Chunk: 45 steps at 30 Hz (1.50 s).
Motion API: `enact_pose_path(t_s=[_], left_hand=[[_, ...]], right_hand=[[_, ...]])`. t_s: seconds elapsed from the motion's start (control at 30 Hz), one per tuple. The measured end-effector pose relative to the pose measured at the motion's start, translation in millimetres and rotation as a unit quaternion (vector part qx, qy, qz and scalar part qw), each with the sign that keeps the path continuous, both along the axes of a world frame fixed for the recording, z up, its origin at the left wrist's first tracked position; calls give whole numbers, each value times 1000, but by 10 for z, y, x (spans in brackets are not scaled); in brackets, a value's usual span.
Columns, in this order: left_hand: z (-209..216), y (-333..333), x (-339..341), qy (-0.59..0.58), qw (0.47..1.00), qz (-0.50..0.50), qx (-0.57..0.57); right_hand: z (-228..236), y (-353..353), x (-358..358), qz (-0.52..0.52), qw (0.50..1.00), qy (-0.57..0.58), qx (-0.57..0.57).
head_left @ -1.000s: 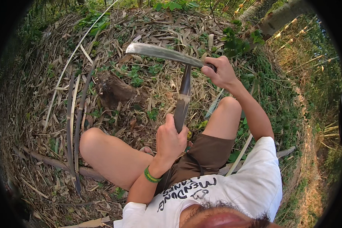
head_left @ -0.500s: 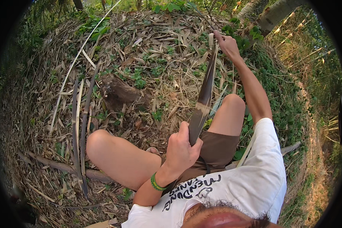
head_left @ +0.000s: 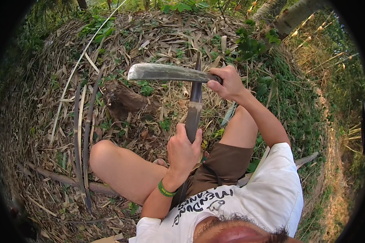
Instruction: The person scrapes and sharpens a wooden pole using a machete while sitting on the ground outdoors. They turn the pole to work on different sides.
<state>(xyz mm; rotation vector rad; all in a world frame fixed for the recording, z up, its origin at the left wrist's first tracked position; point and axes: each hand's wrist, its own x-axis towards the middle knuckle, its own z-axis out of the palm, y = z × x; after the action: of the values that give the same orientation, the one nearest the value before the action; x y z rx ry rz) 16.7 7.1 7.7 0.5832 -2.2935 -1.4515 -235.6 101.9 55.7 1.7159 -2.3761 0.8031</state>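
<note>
My left hand (head_left: 181, 150) grips the lower end of a dark split bamboo strip (head_left: 194, 115), which points away from me and has a pale node ring partway along. My right hand (head_left: 230, 85) is closed round the handle of a machete (head_left: 162, 73). Its broad grey blade points left and crosses in front of the strip's upper part. Whether blade and bamboo touch I cannot tell. Past the blade, the strip's far end shows narrow, beside a thin curled pale sliver.
A short log (head_left: 123, 99) lies beyond my left knee. Several long bamboo strips (head_left: 86, 121) rest left of that knee, across a wooden pole (head_left: 61, 176). Dry leaves and low green plants cover the ground. A tree trunk (head_left: 290, 22) leans at the far right.
The right hand has come down and nearer, bringing the machete from pointing away to lying crosswise over the bamboo strip. The strip has shifted left and stands more upright with my left hand.
</note>
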Motion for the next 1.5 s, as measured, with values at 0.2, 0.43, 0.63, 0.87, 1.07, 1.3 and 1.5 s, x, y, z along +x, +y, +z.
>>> enact_pose_path(t_s=[0.2, 0.43, 0.63, 0.87, 1.07, 1.3, 1.5], left_hand=[[301, 11, 151, -6, 990, -54, 127], [157, 35, 84, -35, 997, -8, 72], [5, -13, 27, -31, 999, 20, 2], [-32, -70, 13, 5, 1000, 1, -4], [162, 41, 75, 19, 998, -42, 44], [67, -134, 2, 13, 995, 12, 94], [134, -219, -56, 30, 988, 16, 149]], right_hand=[[-111, -94, -591, -146, 983, -80, -74], [-10, 262, -769, -208, 955, -197, -75], [9, 17, 67, -26, 994, -105, -20], [-129, -56, -78, 3, 1000, -7, -12], [-35, -80, -784, -208, 977, -28, -34], [-19, 88, -495, -137, 985, -90, -47], [-248, 73, 371, 55, 994, -92, -18]])
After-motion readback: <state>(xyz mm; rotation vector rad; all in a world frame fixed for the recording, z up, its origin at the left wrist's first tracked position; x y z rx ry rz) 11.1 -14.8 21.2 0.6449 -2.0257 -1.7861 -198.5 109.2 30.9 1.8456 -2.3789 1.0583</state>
